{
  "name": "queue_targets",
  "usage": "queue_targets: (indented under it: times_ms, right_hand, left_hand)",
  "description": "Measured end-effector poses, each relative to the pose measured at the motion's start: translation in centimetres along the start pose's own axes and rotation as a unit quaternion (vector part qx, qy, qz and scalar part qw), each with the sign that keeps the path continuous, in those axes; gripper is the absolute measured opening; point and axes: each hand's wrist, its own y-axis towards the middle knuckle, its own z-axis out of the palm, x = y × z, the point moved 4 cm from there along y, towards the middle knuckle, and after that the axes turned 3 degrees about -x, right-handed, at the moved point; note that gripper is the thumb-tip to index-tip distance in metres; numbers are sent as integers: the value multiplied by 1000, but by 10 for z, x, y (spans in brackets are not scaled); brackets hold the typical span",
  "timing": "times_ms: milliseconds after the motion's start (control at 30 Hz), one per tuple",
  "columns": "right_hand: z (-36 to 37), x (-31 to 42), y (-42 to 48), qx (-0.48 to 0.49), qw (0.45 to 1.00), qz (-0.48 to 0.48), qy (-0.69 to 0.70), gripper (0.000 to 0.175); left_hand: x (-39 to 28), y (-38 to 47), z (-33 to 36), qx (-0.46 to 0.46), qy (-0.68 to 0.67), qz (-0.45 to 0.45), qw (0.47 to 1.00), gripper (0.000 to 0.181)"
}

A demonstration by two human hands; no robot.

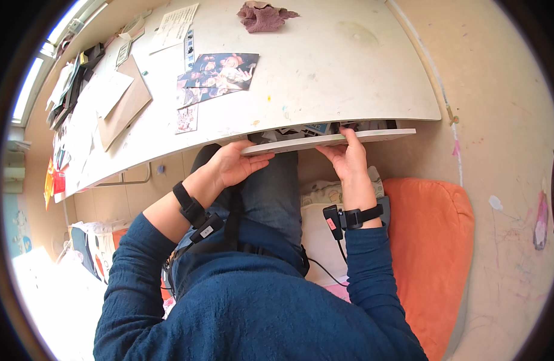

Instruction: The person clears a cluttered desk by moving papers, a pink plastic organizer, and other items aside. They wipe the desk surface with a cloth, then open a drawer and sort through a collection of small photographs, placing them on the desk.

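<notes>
A white desk drawer (331,139) stands partly pulled out beneath the white desktop (322,85). At its left end my left hand (234,164) holds the front panel, fingers spread along the underside and thumb at the top. My right hand (349,155) grips the same panel right of its middle, the thumb hooked over the upper edge and the fingers against the outer face. Through the narrow gap, a blue printed item (320,128) and jumbled papers show inside; most of the contents are hidden under the desktop.
On the desktop lie photo prints (220,74), a brown folder (128,104), a sheet bearing writing (174,27) and a crumpled mauve cloth (265,17). An orange cushion (428,252) rests by the marked wall (498,149) at right. My legs (272,194) are under the drawer.
</notes>
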Motion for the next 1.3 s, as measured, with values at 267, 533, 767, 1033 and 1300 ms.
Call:
queue_targets:
  times_ms: [267,533,767,1033,1300]
  right_hand:
    - [-10,-4,-12,7,1000,-16,3,33]
    - [-31,-8,-47,5,1000,-2,-2,35]
    - [-59,-16,-84,-28,999,19,-22,39]
    - [-65,-24,-91,-36,999,32,14,38]
    - [-78,-33,-83,-36,999,36,18,35]
  left_hand:
    - [12,-10,-1,-3,13,-11,1000,38]
    - [26,-45,-3,21,238,-105,965,54]
    - [-17,-76,12,-79,758,252,596,32]
    - [28,-74,63,159,797,376,445,24]
    - [-23,-86,47,93,555,219,797,25]
